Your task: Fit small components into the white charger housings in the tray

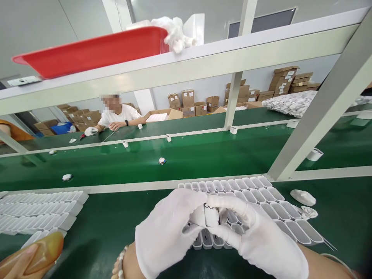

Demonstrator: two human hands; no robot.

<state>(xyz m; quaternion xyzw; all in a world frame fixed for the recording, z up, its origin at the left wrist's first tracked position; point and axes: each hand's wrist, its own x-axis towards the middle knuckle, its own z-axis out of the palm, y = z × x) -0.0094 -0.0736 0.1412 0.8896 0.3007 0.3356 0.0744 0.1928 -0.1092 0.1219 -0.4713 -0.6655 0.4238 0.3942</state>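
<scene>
My left hand [171, 228], in a white glove, closes around a small white plastic housing [197, 216]. Thumb and fingers of my right hand [258, 236], gloved too, pinch a rounded white piece [211, 217] at the housing's end. Whether the piece sits inside the housing or only against it, I cannot tell. Both hands are above rows of oblong white open-topped cases [270, 211]. Right of these cases lie a white oval bundle [302, 197] and a coiled white piece [309, 212].
More white cases [68, 221] stand at left, near another person's hand [24, 261] with a yellow translucent object [49, 248]. Ahead runs a green belt [197, 155] carrying small parts. A slanted metal post [316, 104] rises at right. A person [129, 112] works across the belt.
</scene>
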